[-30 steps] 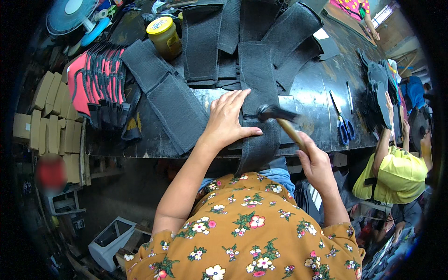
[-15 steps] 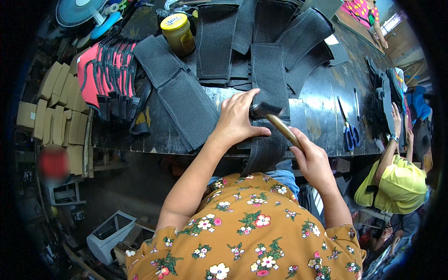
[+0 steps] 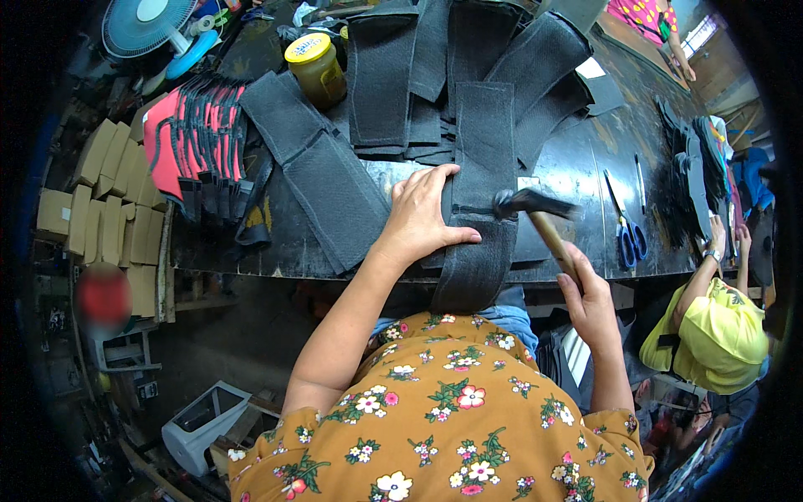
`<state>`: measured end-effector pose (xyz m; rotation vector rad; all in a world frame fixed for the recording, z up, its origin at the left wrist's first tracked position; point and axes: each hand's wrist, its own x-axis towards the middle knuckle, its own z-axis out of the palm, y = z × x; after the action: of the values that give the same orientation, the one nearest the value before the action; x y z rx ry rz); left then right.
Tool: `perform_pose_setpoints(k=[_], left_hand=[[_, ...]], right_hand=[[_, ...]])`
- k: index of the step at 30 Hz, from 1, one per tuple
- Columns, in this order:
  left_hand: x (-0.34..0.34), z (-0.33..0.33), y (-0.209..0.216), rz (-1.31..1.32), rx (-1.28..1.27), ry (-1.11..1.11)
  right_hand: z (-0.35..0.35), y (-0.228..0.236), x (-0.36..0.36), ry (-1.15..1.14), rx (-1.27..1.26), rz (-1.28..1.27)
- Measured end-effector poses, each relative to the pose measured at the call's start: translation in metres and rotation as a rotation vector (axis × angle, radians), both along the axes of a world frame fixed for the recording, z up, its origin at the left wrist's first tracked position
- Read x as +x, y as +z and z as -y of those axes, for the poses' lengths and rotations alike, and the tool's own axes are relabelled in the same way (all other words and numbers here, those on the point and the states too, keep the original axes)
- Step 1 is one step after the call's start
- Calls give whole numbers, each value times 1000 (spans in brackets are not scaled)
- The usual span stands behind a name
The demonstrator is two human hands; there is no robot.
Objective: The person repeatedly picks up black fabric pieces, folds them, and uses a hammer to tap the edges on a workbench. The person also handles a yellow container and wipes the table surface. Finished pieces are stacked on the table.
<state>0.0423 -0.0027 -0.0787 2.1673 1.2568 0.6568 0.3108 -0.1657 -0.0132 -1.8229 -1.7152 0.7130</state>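
Note:
My left hand (image 3: 422, 213) lies flat with fingers spread on a long black fabric strap (image 3: 481, 176) that runs across the dark workbench (image 3: 577, 167) and hangs over its near edge. My right hand (image 3: 590, 297) grips the wooden handle of a hammer (image 3: 535, 205). The blurred hammer head is over the strap, just right of my left fingertips. More black straps (image 3: 418, 67) fan out behind it.
A yellow-lidded jar (image 3: 315, 69) stands at the back left. Red-and-black pieces (image 3: 196, 142) are stacked at the left edge, cardboard boxes (image 3: 104, 192) beyond. Blue scissors (image 3: 627, 226) lie to the right. A person in yellow (image 3: 715, 330) works at the right. A blue fan (image 3: 150, 25) stands far left.
The hammer head has swung to the right and up off the strap, now motion-blurred. My left hand stays pressed on the strap, fingers shifted slightly.

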Motion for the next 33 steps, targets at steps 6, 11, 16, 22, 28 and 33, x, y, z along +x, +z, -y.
perform_pose_setpoints(k=[6, 11, 16, 22, 28, 33], left_hand=[[0, -2, 0, 26, -4, -61], [8, -8, 23, -48, 99, -176], [0, 17, 78, 453, 448, -165], [-121, -47, 85, 1002, 292, 182], [-172, -83, -4, -74, 416, 716], [-171, -78, -15, -56, 500, 472]], right_hand=[[14, -4, 13, -35, 172, -56], [18, -14, 25, -29, 79, 23], [-1, -31, 61, -170, 244, 187], [-26, -62, 104, -255, 297, 485], [-43, -72, 99, -333, 237, 562], [-77, -44, 88, -222, 441, 441]])
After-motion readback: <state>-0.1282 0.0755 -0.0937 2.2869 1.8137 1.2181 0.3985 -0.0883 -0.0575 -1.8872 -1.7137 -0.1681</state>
